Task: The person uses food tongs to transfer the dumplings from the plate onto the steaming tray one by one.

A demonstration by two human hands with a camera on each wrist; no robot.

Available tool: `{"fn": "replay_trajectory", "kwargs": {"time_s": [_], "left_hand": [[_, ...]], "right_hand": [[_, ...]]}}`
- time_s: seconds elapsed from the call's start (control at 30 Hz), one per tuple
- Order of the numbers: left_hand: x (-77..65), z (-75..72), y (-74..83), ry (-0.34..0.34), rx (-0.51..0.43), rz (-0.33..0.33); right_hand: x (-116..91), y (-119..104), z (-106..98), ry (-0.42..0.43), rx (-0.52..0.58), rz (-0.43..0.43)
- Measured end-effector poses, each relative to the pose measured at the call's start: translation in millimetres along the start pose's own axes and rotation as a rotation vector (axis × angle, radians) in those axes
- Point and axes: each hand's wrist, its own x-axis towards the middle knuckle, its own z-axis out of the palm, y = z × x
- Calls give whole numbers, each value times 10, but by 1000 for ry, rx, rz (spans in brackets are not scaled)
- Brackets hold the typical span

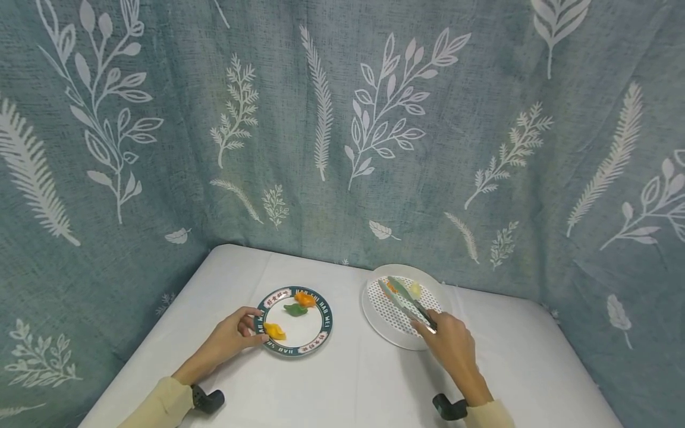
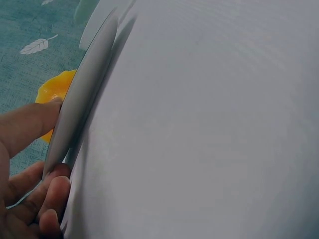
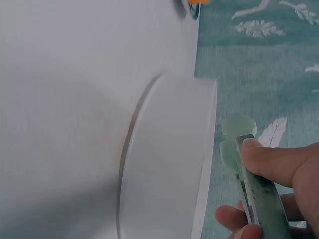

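My left hand (image 1: 233, 336) grips the left rim of a round plate (image 1: 305, 334), white with a dark green lettered border. In the left wrist view the thumb lies on top and fingers curl beneath the edge. On the plate are a yellow dumpling-shaped piece (image 1: 275, 331) near my thumb, a green one (image 1: 295, 310) and an orange one (image 1: 305, 299). My right hand (image 1: 452, 345) holds tongs (image 3: 266, 199) with green tips over a white round tray (image 1: 377, 330) with a perforated insert. An orange piece (image 1: 392, 288) shows between the tong arms; whether they pinch it, I cannot tell.
A pale yellow piece (image 1: 415, 289) lies on the perforated insert, right of the tongs. Both dishes stand on a white-covered table (image 1: 342, 380). A blue-green leaf-patterned curtain (image 1: 332, 208) hangs behind the table and at its sides.
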Motion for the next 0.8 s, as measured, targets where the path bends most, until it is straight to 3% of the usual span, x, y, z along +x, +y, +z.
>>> {"fn": "replay_trajectory", "kwargs": {"time_s": [0.17,0.43,0.8], "left_hand": [[6,-9,7,5,20,-2],[2,0,19,8,39,-5],[-8,-8,40,4,22,-9]], "right_hand": [[-108,-266,41,32,21,-86],[-297,-679,209,-24,87,-181],[-466,-996,438,-100,124,-288]]}}
